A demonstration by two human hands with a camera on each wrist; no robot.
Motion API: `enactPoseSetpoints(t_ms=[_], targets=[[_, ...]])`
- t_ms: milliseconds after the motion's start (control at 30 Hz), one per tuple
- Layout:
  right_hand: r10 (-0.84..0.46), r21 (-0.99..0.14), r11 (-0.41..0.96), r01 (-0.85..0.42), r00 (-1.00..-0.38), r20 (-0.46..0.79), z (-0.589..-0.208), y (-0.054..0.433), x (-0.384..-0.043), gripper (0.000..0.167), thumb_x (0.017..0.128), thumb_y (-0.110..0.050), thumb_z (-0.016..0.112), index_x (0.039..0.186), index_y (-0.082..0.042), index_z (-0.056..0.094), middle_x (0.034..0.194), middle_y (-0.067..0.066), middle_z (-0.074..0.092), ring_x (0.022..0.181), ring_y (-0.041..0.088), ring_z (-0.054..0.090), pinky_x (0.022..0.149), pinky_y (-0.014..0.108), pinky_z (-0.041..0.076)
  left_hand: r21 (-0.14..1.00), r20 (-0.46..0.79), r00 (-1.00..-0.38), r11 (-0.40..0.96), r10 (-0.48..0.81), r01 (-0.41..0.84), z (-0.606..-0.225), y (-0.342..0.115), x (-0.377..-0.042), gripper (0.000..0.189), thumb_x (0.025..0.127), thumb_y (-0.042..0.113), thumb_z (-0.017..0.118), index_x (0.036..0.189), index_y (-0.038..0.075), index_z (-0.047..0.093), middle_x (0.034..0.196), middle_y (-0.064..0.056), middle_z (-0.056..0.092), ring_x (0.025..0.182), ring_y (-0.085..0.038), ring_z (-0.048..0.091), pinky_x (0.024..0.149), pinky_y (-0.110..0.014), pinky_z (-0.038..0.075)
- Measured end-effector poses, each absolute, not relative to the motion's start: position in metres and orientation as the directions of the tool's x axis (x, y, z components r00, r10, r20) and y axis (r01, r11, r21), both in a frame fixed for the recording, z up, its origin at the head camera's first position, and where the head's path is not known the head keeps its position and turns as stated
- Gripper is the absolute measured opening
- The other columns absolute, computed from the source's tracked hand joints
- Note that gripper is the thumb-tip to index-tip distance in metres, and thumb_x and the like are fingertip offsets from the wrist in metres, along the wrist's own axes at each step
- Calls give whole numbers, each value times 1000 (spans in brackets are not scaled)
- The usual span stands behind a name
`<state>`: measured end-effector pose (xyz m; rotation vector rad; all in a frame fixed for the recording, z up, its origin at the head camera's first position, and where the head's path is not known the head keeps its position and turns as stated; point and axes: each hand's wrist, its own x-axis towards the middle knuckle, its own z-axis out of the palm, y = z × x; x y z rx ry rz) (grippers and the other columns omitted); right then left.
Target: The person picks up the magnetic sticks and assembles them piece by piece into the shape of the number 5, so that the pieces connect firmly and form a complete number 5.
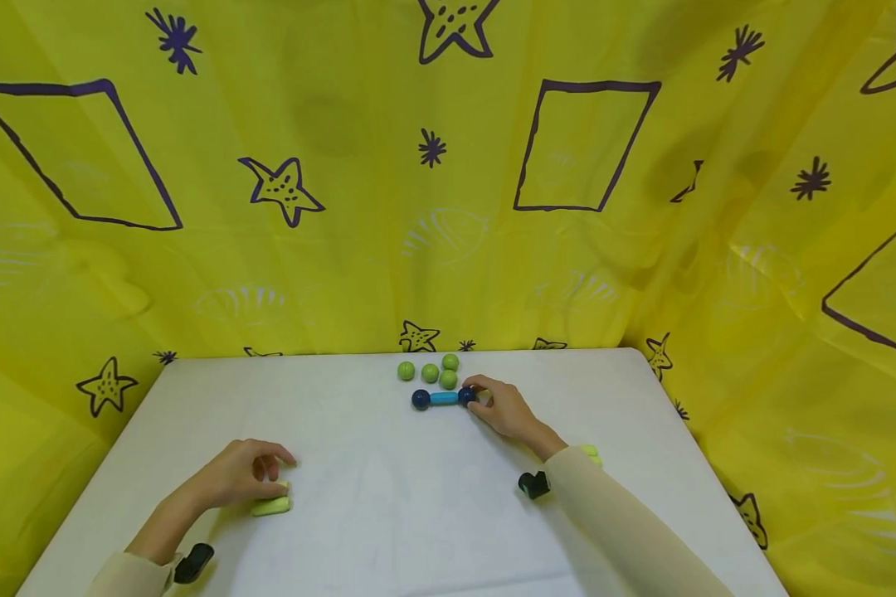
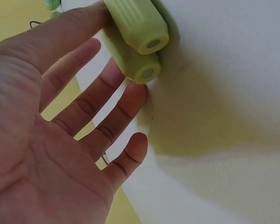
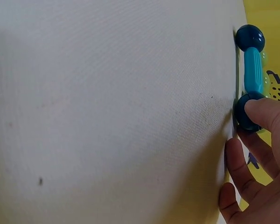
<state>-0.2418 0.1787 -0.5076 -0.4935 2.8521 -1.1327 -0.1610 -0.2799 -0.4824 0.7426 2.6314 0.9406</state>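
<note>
My right hand (image 1: pixel 504 408) pinches the dark blue ball (image 3: pixel 246 112) at one end of a light blue magnetic rod (image 1: pixel 444 398). A second dark blue ball (image 1: pixel 421 400) sits on the rod's other end, and this dumbbell shape lies along the table near its back. My left hand (image 1: pixel 237 474) is beside two yellow-green rods (image 2: pixel 140 28) lying side by side on the left of the table. Its thumb touches the rods, while the other fingers are spread and loosely bent. Small grey discs show on the rods' ends in the left wrist view.
Several green balls (image 1: pixel 430 373) stand just behind the blue piece. More yellow-green rods (image 1: pixel 591 453) lie on the right, partly hidden by my right sleeve (image 1: pixel 605 506). A yellow patterned curtain (image 1: pixel 358 274) borders the white table (image 1: pixel 388 497) at the back and sides.
</note>
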Motion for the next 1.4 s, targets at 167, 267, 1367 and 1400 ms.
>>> enactPoseSetpoints(t_ms=[167, 267, 1367, 1400], targets=[[-302, -673, 685, -281, -949, 89, -508, 180, -241, 34, 95, -9, 72, 128, -14, 67, 121, 7, 71, 65, 12, 51, 64, 28, 45, 657, -104, -836, 668, 538, 348, -481, -281, -159, 24, 84, 20, 86, 102, 8, 75, 77, 10, 59, 68, -5, 51, 62, -25, 46], [-302, -668, 690, -280, -949, 87, -509, 180, -241, 34, 95, -10, 72, 128, -15, 67, 122, 7, 71, 67, 12, 51, 65, 29, 45, 652, -137, -839, 686, 527, 324, -480, -282, -159, 20, 83, 19, 86, 97, 11, 75, 77, 9, 59, 69, -6, 53, 63, -26, 47], [-308, -665, 697, -266, -950, 58, -510, 181, -242, 34, 97, -13, 71, 131, -16, 66, 125, 6, 70, 66, 13, 52, 63, 27, 45, 711, -27, -848, 607, 529, 356, -469, -260, -174, 22, 91, 18, 79, 109, 5, 76, 91, 4, 76, 80, -7, 70, 71, -27, 56], [-308, -664, 700, -264, -950, 54, -510, 181, -242, 35, 97, -13, 71, 131, -16, 65, 125, 6, 70, 66, 13, 52, 64, 27, 45, 720, -16, -845, 593, 535, 361, -468, -258, -175, 24, 92, 18, 78, 111, 4, 75, 91, 3, 76, 80, -8, 70, 71, -27, 56]])
